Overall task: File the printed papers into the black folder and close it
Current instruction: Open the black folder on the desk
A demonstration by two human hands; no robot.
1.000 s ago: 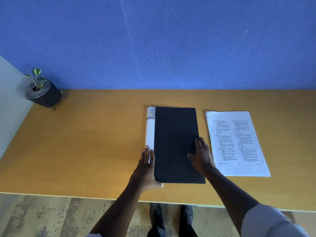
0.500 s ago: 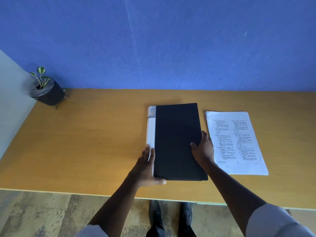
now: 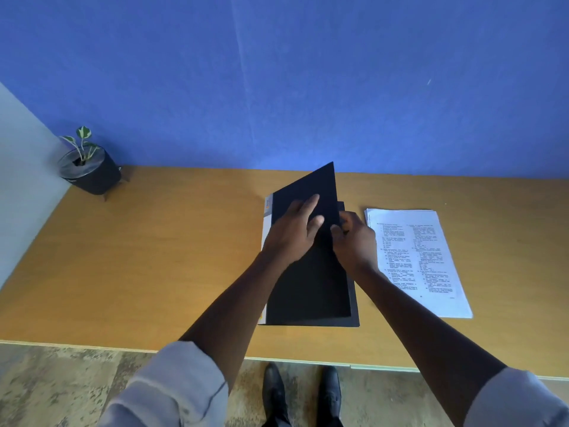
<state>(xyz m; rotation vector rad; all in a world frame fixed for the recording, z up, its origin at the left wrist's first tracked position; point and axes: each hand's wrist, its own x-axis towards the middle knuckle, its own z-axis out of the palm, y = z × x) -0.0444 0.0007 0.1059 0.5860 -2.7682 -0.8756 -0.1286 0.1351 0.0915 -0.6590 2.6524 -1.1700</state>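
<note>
The black folder (image 3: 311,291) with a white spine lies on the wooden desk (image 3: 154,257) in front of me. Its front cover is raised at the right edge and tilts up toward the wall. My left hand (image 3: 292,232) rests flat on top of the raised cover, fingers spread. My right hand (image 3: 354,241) pinches the cover's right edge between thumb and fingers. The stack of printed papers (image 3: 421,260) lies flat on the desk just right of the folder, untouched. The inside of the folder is hidden by the cover and my hands.
A small potted plant (image 3: 87,171) in a black pot stands at the desk's far left corner. A blue wall runs along the back of the desk. The desk's front edge is near my shoes (image 3: 303,396).
The folder's cover has lifted from flat to tilted up. My right hand went from lying on the cover to gripping its right edge; my left hand moved from the spine onto the cover.
</note>
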